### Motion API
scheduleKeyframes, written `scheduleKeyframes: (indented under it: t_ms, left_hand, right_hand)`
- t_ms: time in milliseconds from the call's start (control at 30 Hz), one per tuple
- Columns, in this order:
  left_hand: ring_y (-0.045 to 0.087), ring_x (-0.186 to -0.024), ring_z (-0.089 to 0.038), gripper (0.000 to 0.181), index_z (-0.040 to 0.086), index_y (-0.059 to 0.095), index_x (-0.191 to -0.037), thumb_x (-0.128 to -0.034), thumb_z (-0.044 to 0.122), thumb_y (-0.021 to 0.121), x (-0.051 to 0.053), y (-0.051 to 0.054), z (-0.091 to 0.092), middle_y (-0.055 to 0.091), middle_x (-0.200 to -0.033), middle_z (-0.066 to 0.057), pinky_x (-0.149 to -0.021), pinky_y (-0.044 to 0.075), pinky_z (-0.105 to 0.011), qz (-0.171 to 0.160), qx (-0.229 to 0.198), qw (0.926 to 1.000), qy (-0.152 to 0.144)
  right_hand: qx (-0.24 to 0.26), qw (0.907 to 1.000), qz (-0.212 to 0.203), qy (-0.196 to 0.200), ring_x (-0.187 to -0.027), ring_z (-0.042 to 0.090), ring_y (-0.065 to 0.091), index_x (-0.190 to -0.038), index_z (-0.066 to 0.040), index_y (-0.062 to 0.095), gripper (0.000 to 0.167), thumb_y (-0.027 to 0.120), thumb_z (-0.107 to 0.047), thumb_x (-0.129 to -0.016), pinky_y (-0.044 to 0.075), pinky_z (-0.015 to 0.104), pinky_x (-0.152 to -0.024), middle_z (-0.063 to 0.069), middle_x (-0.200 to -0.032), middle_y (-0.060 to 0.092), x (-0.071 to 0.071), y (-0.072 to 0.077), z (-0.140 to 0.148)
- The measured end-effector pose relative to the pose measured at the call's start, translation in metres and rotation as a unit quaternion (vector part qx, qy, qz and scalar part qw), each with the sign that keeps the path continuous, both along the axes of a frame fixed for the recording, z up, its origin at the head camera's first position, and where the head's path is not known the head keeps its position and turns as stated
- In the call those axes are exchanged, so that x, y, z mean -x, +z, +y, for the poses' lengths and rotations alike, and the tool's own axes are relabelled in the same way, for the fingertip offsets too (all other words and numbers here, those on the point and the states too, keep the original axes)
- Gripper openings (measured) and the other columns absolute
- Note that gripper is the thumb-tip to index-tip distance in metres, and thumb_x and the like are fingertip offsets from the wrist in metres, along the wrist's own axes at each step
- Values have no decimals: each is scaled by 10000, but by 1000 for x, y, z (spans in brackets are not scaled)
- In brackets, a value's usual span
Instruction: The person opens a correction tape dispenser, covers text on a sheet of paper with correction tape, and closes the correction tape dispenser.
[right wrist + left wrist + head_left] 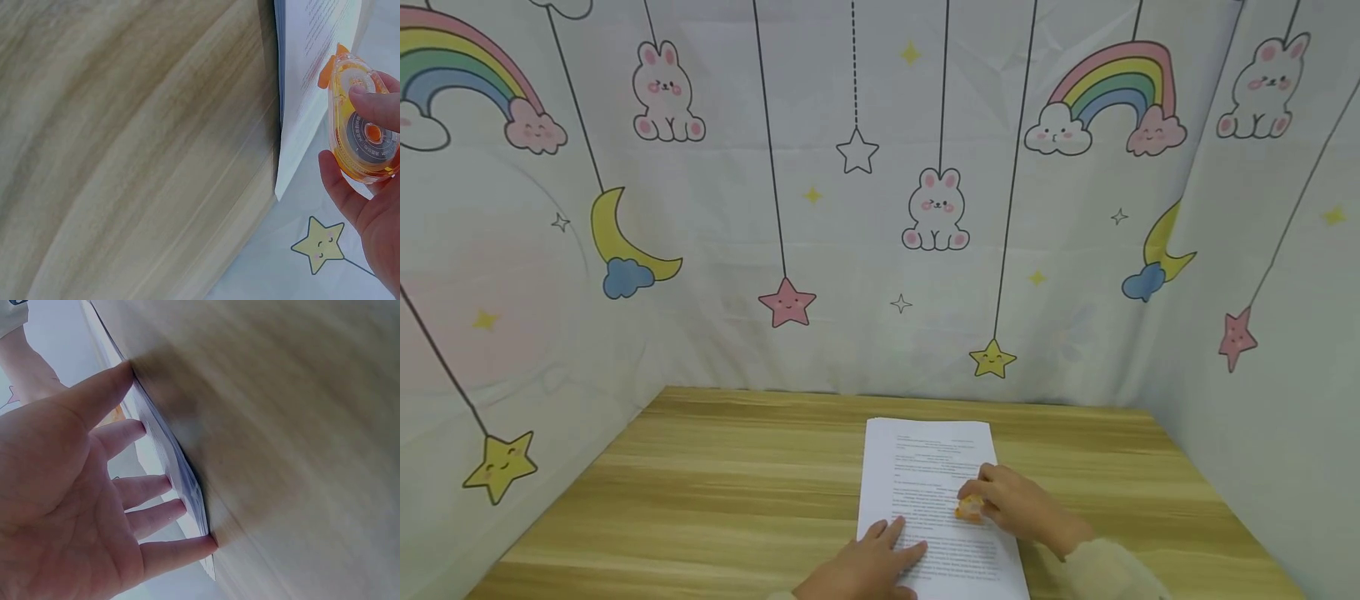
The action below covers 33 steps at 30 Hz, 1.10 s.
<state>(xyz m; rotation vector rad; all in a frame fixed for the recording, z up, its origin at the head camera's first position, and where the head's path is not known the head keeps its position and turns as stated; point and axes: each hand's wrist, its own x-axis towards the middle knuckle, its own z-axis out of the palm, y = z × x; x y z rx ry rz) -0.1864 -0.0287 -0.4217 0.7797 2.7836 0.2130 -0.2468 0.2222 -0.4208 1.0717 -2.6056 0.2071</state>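
A correction tape dispenser [357, 134] with a clear and orange body is gripped between the thumb and fingers of my right hand [1018, 504]. In the head view that correction tape [970, 508] is over the right half of a stack of printed paper [925, 467]. My left hand [868, 562] rests with spread, straight fingers on the lower left of the stack. From the left wrist view, the left hand's fingertips [178, 506] touch the paper stack [164, 434] near its edge. An orange tip on the dispenser points toward the printed lines in the right wrist view.
A wood-grain table [715, 483] lies under the paper. White cloth walls [850, 242] printed with rainbows, rabbits, moons and stars rise behind the table and on both sides. Light sleeves, such as the right sleeve [1112, 571], cover the forearms.
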Motion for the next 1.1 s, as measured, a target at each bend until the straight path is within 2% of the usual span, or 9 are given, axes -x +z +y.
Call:
scheduleKeyframes:
  t_ms: [200,433,667,967,1100]
  left_hand:
    - [408,-1286,-254,517,394,477,-1311,-814,464,600,0,-1,1,400,-1439,-9,-923,453,-475,-51,-57,10000,28]
    - [411,-1280,-256,515,391,485,-1306,-812,451,615,2,-1,1,403,-1435,-13,-928,450,-475,-57,-13,10000,44]
    - [420,-1267,-254,504,403,511,-1279,-794,437,644,3,-2,3,421,-1420,-6,-920,450,-491,-109,-51,9997,197]
    - [419,-1265,-241,493,402,531,-1259,-784,420,662,1,3,4,427,-1414,2,-914,455,-488,-236,-79,9991,331]
    - [421,-1259,-236,488,390,538,-1257,-785,411,665,0,5,4,434,-1407,-6,-920,456,-471,-163,-36,9995,281]
  right_hand:
    - [-149,9997,-183,-35,-693,34,381,-961,-246,668,256,668,-60,-784,390,196,-626,-89,-797,480,1,2,-5]
    - [-524,9979,281,266,-687,58,396,-929,-247,630,252,680,-69,-759,399,192,-613,-71,-809,472,1,4,-11]
    - [-952,9954,20,99,-695,86,406,-953,-259,603,246,658,-83,-790,411,224,-622,-38,-832,467,-1,10,-15]
    - [-1003,9945,214,215,-688,94,434,-951,-255,590,259,682,-101,-764,423,226,-622,-33,-827,474,2,6,-13]
    - [-840,9954,324,322,-680,98,438,-927,-252,592,273,700,-84,-741,415,219,-619,-43,-802,461,3,3,-9]
